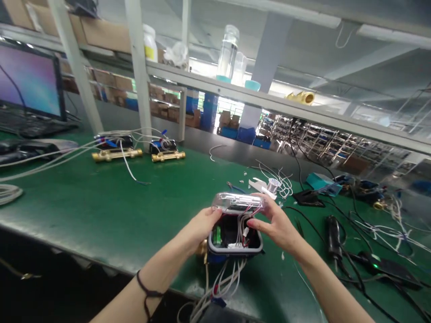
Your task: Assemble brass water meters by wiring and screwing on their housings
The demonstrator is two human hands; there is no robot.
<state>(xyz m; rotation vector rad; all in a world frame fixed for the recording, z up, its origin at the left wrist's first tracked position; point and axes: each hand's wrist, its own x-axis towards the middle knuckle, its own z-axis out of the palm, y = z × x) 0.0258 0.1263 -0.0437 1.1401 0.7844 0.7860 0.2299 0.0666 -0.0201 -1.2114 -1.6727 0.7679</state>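
Green bench (161, 193) surface supports an open box (235, 252). Its clear lid (232, 202) sits tilted above the box's far edge, long axis running left to right, between both hands, neither clearly nearer. White wires (239, 226) rise from the box toward the lid. Left hand (202, 226) grips the lid's left end, thumb against fingers. Right hand (278, 224) meets the lid's right end, thumb spread over the box opening beside the wires; whether it clamps anything cannot be told. Beyond the box, rightward, lies a wire spool (274, 184); leftward, two brass fittings (168, 155).

workshop: green bench (161, 188), cables (9, 197), brass fittings (117, 154)
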